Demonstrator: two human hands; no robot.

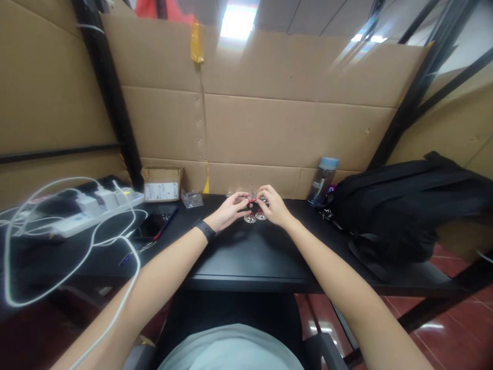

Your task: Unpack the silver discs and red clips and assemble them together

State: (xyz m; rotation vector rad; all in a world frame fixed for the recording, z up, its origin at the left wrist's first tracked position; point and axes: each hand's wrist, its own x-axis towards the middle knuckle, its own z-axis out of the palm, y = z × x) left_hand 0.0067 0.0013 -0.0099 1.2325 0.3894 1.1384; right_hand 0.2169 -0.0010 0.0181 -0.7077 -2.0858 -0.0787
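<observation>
Centre of frame, above black counter (252,257): left hand (230,209) had grip closed on thin red piece (252,201), right hand (274,206) pinched its other end. Two silver discs (250,219) showed just below, hanging or resting (couldn't tell which from where I stood). Cardboard box (162,191) sat left of centre, bottle (322,184) and backpack (404,205) at right.

On the left of the tabletop (254,257) lies the power strip (106,209); behind its right end, the box (162,191), with the bag (192,199) just right. Midway, the discs (250,219) are between left hand (230,209) and right hand (274,206). Right, the bottle (322,184) stands beside the backpack (404,205). Behind all stands the cardboard (254,128).
</observation>
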